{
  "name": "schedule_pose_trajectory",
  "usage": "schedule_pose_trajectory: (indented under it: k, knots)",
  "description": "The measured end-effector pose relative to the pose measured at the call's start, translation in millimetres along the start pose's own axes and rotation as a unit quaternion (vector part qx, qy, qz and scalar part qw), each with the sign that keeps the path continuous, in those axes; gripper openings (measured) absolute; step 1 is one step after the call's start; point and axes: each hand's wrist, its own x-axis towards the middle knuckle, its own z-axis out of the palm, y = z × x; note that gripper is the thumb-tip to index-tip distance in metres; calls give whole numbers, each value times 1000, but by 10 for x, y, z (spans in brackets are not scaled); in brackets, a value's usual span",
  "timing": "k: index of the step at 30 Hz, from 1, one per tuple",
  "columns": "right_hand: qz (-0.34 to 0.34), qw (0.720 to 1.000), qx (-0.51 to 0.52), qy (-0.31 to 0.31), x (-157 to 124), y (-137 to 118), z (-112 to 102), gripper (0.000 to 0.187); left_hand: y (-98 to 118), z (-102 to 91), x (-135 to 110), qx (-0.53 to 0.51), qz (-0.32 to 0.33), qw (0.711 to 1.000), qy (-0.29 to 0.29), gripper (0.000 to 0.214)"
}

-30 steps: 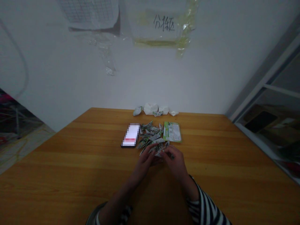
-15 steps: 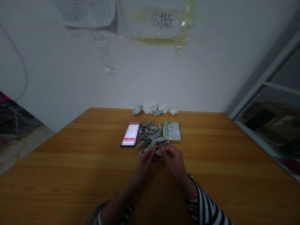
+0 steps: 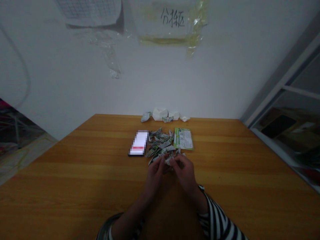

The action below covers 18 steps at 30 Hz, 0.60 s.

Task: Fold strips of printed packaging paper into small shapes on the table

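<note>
Both hands meet at the near edge of a heap of folded, printed paper pieces (image 3: 162, 143) in white, grey and green. My left hand (image 3: 155, 170) is closed, its thumb and fingers pinching the left side of a small crumpled paper piece (image 3: 168, 161). On the other side of that piece, my right hand (image 3: 184, 170) is closed too, thumb against index finger. The fingers partly cover the piece, so its full shape is hidden. Just beyond the right hand lies a flat green-and-white printed packet (image 3: 183, 138).
Left of the heap lies a phone (image 3: 139, 143) with a lit, blurred screen. Crumpled white tissues (image 3: 160, 114) and a crumpled printed wrapper (image 3: 146, 116) sit along the table's back edge by the wall. The wooden table (image 3: 232, 160) has shelving (image 3: 287, 116) on its right.
Both hands stay at the heap with the paper piece between them. The fingers have shifted slightly, and the left forearm has moved a little to the right.
</note>
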Motion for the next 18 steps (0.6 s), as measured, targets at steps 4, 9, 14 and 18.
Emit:
schedule_pose_trajectory:
  k: [4, 9, 14, 18]
  knots:
    - [-10, 1000, -15, -3, 5, 33, -3, 24, 2, -19, 27, 15, -3, 1000, -21, 43]
    - [-9, 1000, -26, 14, -16, 13, 23, 22, 11, -38, 45, 41, 16, 998, -38, 34]
    - [42, 997, 42, 48, -5, 21, 19, 30, 11, -75, 44, 69, 53, 996, -31, 33]
    - [108, 984, 125, -72, 25, 43, -19, 28, 38, -81, 35, 101, 71, 992, -34, 33]
